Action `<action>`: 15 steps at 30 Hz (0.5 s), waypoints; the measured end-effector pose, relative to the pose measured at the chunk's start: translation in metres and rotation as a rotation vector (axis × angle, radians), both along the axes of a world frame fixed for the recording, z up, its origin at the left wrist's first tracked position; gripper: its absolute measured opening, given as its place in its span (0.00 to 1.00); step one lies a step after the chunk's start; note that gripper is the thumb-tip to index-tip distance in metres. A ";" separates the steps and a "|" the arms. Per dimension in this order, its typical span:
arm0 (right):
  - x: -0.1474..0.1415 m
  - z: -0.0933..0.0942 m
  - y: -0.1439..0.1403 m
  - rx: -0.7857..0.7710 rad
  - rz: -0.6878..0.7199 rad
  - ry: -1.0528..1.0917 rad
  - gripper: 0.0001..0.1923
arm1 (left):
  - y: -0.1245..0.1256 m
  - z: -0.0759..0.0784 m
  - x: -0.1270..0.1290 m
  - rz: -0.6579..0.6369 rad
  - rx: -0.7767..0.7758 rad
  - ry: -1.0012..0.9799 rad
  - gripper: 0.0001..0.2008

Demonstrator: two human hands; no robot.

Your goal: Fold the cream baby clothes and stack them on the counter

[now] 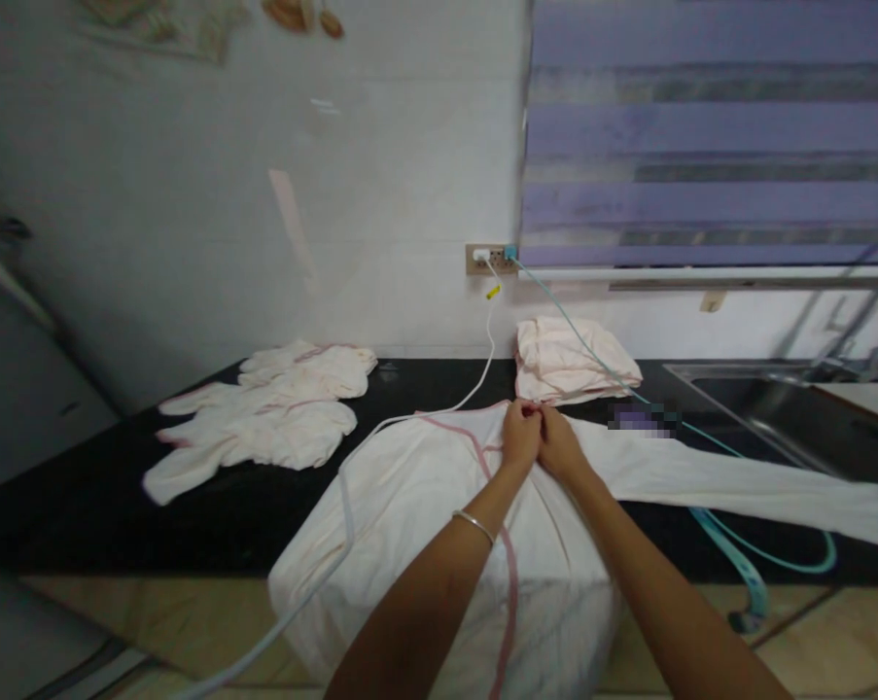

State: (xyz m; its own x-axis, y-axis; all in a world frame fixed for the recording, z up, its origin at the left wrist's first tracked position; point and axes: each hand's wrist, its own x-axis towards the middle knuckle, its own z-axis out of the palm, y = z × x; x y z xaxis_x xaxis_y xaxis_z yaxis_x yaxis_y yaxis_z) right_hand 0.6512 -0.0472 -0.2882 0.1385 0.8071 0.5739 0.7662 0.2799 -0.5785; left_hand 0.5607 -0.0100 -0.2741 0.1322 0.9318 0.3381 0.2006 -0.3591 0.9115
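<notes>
A white garment with pink trim (395, 515) lies spread over the dark counter, its body hanging down over the front edge. One long sleeve (716, 481) stretches out to the right. At the garment's upper edge, my left hand (520, 436) and my right hand (557, 442) meet with fingers closed on the cloth. The fingertips nearly touch each other, and the exact bit of fabric pinched between them is too small to make out. A bracelet (474, 526) circles my left wrist.
Crumpled white garments (263, 428) lie at the left on the black counter (212, 530). Behind my hands is a folded white stack (574, 355). A white cord (399, 420) and a teal cord (577, 331) run from the wall socket (491, 259). A sink (781, 418) is at the right.
</notes>
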 end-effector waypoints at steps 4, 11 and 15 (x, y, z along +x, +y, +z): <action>0.008 -0.005 0.005 -0.042 0.049 -0.151 0.19 | -0.006 0.003 -0.010 -0.048 0.108 0.168 0.07; 0.000 -0.003 0.002 -0.198 -0.078 -0.330 0.13 | 0.000 0.008 -0.077 -0.274 0.327 0.532 0.15; -0.007 0.004 -0.006 -0.249 -0.106 -0.426 0.19 | 0.002 0.023 -0.129 -0.204 0.483 0.642 0.26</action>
